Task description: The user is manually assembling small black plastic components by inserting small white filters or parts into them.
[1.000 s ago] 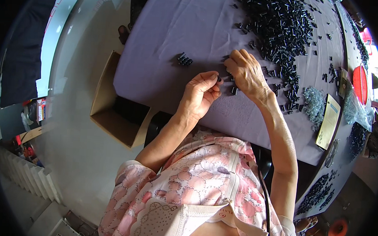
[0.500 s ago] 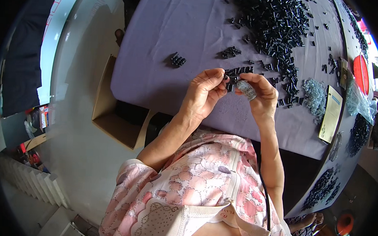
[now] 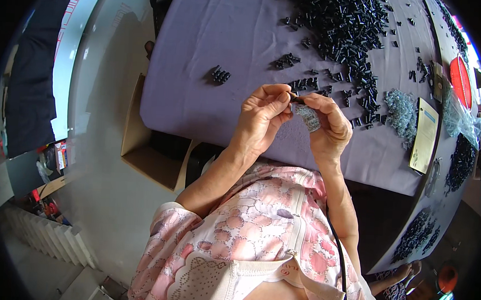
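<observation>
My left hand (image 3: pixel 259 117) pinches a small black plastic piece (image 3: pixel 295 98) between thumb and fingertips, above the table's near edge. The fingertips of my right hand (image 3: pixel 332 124) meet the same piece from the other side. Against my right palm and fingers sits a grey speckled clump (image 3: pixel 309 119), seemingly made of small silvery bits too fine to make out. Just beyond my fingers lies a row of black pieces (image 3: pixel 304 83). A smaller group of black pieces (image 3: pixel 220 75) rests apart, farther left on the cloth.
A purple cloth (image 3: pixel 184 96) covers the table. A large heap of black pieces (image 3: pixel 342 31) spreads at the back. To the right lie a pile of silvery bits (image 3: pixel 401 115), a yellowish card (image 3: pixel 424 137) and a red basket (image 3: pixel 460 83). A cardboard box (image 3: pixel 153 165) stands left of me.
My hands have come closer together, and their fingertips now meet at the black piece. The grey clump has turned slightly in my right hand. The view has shifted a little.
</observation>
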A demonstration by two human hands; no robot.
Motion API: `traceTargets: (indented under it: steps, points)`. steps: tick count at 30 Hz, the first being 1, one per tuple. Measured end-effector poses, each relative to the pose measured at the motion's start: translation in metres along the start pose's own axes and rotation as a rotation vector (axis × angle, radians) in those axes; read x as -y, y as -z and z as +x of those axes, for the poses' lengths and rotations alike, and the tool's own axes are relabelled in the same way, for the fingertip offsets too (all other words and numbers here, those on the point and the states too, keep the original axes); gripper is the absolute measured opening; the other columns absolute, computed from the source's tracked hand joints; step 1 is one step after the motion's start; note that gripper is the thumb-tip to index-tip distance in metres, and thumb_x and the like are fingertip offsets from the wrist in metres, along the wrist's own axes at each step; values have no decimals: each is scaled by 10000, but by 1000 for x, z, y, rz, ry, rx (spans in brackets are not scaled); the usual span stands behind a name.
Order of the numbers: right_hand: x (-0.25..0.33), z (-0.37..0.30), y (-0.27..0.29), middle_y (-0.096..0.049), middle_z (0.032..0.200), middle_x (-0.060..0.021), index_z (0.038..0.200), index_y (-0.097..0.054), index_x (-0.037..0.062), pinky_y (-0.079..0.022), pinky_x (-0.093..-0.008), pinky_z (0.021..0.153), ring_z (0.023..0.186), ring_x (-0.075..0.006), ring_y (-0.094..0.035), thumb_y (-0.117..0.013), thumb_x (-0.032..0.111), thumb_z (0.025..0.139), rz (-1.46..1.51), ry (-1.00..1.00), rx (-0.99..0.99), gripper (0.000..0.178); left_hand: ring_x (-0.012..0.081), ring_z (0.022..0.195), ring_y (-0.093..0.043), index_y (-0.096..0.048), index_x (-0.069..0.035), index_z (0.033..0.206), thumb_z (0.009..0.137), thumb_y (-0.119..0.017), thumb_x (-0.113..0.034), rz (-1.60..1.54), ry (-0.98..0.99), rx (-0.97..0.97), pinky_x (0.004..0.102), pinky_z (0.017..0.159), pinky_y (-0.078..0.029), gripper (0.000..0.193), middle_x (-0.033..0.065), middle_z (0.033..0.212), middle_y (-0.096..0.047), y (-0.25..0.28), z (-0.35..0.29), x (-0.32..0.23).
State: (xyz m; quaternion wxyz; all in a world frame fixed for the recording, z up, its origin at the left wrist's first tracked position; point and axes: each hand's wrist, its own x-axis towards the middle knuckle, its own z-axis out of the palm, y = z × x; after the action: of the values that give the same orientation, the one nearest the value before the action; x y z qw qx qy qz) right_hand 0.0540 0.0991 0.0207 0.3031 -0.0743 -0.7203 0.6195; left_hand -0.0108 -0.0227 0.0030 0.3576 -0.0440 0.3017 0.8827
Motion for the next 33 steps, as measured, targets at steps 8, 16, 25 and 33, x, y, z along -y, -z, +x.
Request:
traceTargets:
  steps: [8,16,25,33]
  points:
    - [4,3,2,-642,857,-97,836,-631,18,-496,-263,689,770,-203,-637,-572,-165,606,-274,112,36,299,104,759,-599,-598,-63,1035,886,-557,-48,21,-45,24,245,690,-496,155,77,934,-648,-5,1,0]
    - [13,1,1,-621,850,-87,851,-634,20,-492,-281,661,743,-216,-621,-566,-165,594,-331,184,58,324,98,725,-596,-606,-51,1023,858,-585,-12,20,-30,-21,237,664,-503,170,58,887,-656,-13,-4,-2]
    - [6,-4,3,-622,869,-91,862,-635,17,-495,-260,691,778,-203,-627,-568,-169,602,-290,117,37,327,99,740,-592,-587,-52,1075,878,-559,-33,90,-34,13,229,680,-493,200,82,937,-648,-9,-2,-1]
    - [5,-12,-3,-639,873,-43,902,-610,-30,-501,-236,768,829,-99,-598,-549,-168,751,258,-277,-93,214,146,773,-613,-604,-38,1060,867,-567,-18,9,-63,58,282,665,-533,198,96,934,-653,-14,-1,3]
